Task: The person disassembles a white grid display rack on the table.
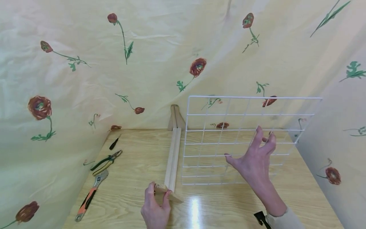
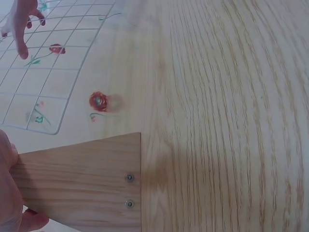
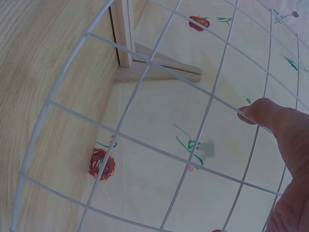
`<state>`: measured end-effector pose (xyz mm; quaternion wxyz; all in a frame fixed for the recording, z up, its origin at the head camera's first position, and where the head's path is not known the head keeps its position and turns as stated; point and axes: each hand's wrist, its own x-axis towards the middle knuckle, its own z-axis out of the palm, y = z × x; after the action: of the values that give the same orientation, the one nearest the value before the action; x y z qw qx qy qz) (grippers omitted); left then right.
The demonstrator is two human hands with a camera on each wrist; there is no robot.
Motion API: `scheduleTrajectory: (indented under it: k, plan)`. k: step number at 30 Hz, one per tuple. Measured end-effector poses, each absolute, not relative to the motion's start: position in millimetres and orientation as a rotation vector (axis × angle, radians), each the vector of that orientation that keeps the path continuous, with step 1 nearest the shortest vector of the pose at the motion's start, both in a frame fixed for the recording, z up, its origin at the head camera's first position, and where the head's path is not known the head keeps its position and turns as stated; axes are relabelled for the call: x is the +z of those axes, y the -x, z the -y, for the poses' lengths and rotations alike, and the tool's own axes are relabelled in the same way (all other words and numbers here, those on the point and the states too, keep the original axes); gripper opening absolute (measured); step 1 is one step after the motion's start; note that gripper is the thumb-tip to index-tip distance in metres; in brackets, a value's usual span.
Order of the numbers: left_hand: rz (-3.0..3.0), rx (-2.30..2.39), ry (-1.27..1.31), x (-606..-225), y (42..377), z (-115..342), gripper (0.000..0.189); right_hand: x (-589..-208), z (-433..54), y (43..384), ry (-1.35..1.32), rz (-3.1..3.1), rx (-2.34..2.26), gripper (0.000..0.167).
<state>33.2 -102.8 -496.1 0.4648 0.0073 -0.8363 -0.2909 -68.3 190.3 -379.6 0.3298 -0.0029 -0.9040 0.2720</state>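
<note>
A wooden stand lies along the tabletop, with a slim grooved rail (image 1: 172,156) between two upright end pieces. Fingers and thumb of my left hand (image 1: 155,206) grip the near end piece (image 2: 82,181) from either side. Two screw heads (image 2: 129,178) show on its outer face. To the right, a white wire grid panel (image 1: 211,130) is held tilted up by my right hand (image 1: 255,162), its fingers spread wide over the wires. In the right wrist view the thumb (image 3: 263,113) hooks a wire. The panel's left edge is beside the rail, apart from it. The far end piece (image 1: 175,117) stands against the cloth backdrop.
On the table's left side lie an adjustable wrench (image 1: 91,197), pliers (image 1: 107,163) and a small black-handled screwdriver (image 1: 113,144). Flowered cloth (image 1: 154,63) hangs behind and along both sides of the wood-grain table (image 1: 134,168).
</note>
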Motion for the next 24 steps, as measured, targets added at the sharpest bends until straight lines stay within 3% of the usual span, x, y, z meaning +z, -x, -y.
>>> scheduleTrajectory:
  k: [24]
  plan:
    - [2.024, -0.697, 0.000, -495.4, -26.7, 95.9, 0.058, -386.5, -204.3, 77.4, 0.089, 2.699, 0.742, 0.136]
